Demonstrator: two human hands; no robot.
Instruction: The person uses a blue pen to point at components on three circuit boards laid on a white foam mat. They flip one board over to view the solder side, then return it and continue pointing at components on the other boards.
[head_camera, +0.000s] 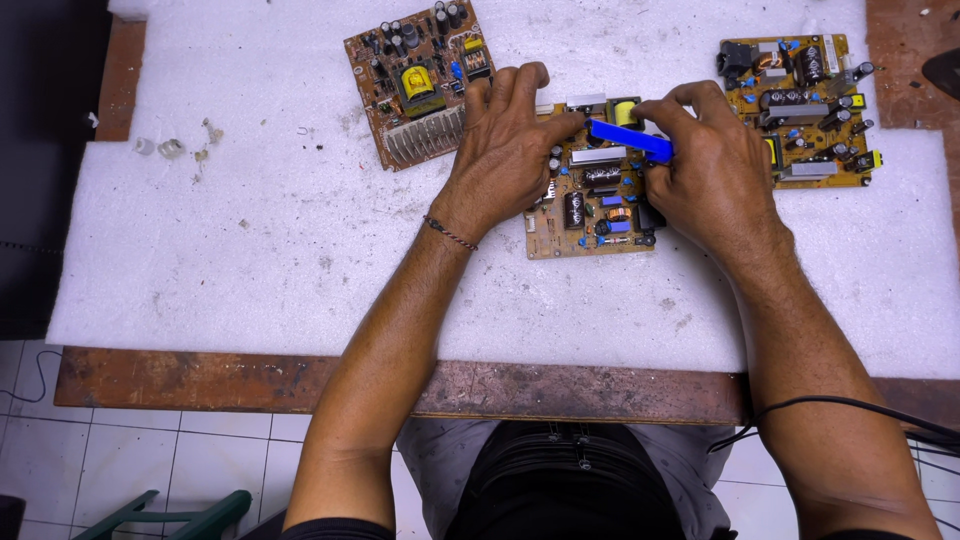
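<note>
The fingers (668, 112) of the right hand (700, 165) are curled together and pinch a blue tool handle (632, 139), which lies slanted across the upper part of the middle circuit board (590, 215). What the tool's tip looks like cannot be told, since it is hidden between the two hands. The left hand (505, 150) rests palm down on the left edge of that same board, its fingers (520, 85) lying close together and bent over the board's upper left corner, the thumb reaching toward the near end of the blue handle. A thin cord bracelet (450, 233) circles the left wrist.

The middle circuit board is tan, packed with dark capacitors, a yellow transformer and small blue parts, and it lies flat on a white foam mat (250, 250) near the centre of the bench (200, 380). Just to its upper left, partly under the left hand's fingertips, lies a second circuit board (410, 85) with a silver finned heat sink and a yellow transformer. To the right, just beyond the right hand, lies a third circuit board (810, 110) of a yellower colour. Small clear scraps (160, 147) sit near the mat's left edge. A black cable (850, 405) crosses the right forearm at the bench's wooden front edge.
</note>
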